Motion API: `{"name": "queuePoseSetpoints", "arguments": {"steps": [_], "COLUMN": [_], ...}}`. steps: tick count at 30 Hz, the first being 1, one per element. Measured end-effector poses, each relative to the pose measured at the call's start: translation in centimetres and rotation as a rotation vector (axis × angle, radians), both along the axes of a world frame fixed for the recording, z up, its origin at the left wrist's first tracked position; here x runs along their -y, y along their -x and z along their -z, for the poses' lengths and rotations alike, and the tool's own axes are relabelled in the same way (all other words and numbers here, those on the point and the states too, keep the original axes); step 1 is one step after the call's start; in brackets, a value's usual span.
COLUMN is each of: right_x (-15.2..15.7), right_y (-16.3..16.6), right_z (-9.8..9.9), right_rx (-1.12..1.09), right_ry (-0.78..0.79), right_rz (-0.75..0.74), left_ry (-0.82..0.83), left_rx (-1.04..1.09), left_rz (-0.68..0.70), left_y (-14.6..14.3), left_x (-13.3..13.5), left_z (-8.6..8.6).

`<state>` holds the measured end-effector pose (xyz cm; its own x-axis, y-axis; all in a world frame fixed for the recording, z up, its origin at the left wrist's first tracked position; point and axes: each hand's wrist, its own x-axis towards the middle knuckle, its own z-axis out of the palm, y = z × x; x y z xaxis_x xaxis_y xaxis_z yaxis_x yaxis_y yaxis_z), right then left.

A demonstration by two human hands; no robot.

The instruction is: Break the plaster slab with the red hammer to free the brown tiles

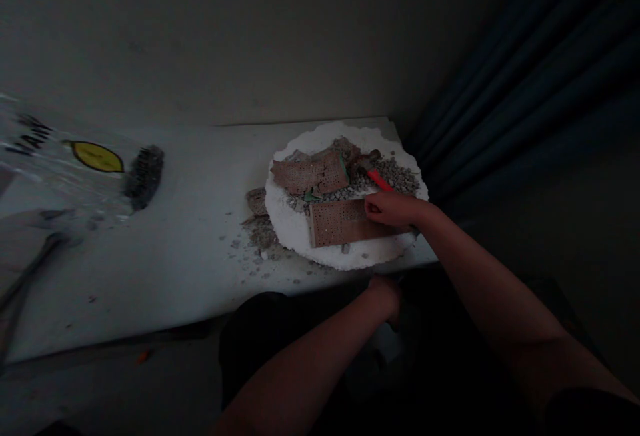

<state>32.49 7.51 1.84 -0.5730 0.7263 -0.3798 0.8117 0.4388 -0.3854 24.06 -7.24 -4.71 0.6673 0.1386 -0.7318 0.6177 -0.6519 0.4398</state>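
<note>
Mid-frame, gravel (400, 178) remains loose on the white disc (290, 225); your right hand (389, 209) looks clenched, fingers over the board (333, 224); left hand (386, 296), I can't tell.

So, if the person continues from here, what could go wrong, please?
1. The white round base sits close to the front edge of the table, so a push from the right hand might send loose gravel over.
2. The red item lies just beyond that hand and could get knocked.
3. The upper brown perforated piece looks ragged and cracked, so it may break further if pressed.
</note>
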Motion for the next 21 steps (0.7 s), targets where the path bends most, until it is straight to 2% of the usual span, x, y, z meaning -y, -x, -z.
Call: {"name": "queuePoseSetpoints", "arguments": {"steps": [8, 13, 18, 21], "right_x": [0.3, 0.4, 0.4, 0.5], "right_y": [0.1, 0.2, 0.1, -0.3], "right_z": [-0.1, -0.3, 0.0, 0.3], "right_rx": [-0.010, 0.009, -0.043, -0.112], "right_ry": [-0.013, -0.012, 0.038, 0.029], "right_rz": [-0.007, 0.000, 0.061, 0.056], "left_ry": [-0.010, -0.033, -0.028, 0.150], "left_rx": [-0.001, 0.013, 0.033, 0.168], "left_rz": [-0.003, -0.024, -0.016, -0.010], "left_y": [-0.2, -0.2, -0.1, 1.1], "left_x": [0.2, 0.3, 0.4, -1.0], "left_z": [1.1, 1.1, 0.2, -1.6]}}
